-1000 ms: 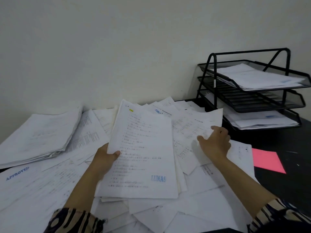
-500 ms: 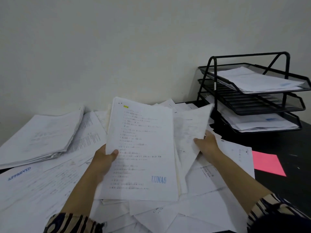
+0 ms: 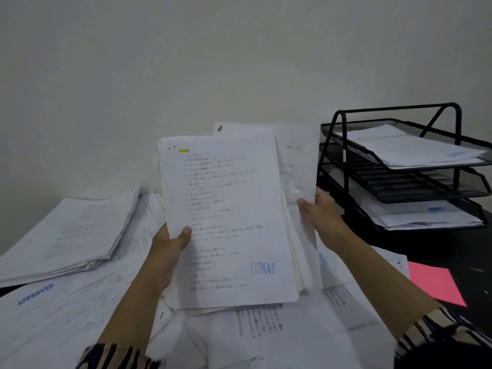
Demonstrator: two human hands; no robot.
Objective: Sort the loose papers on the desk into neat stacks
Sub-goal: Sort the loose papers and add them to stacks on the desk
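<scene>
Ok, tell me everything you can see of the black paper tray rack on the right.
The black tray rack is a three-tier organiser that looks like metal mesh on a tube frame, with a looped bar over the top. It stands upright on the dark desk against the wall, right of the held papers. The top tier carries a stack of white sheets, the middle tier looks empty, and the bottom tier holds more white sheets. Its right end runs out of frame. Neither hand touches it.

Printed text on the held sheaf (image 3: 226, 217) blurred; tray rack (image 3: 399, 182) cropped at right edge.
</scene>
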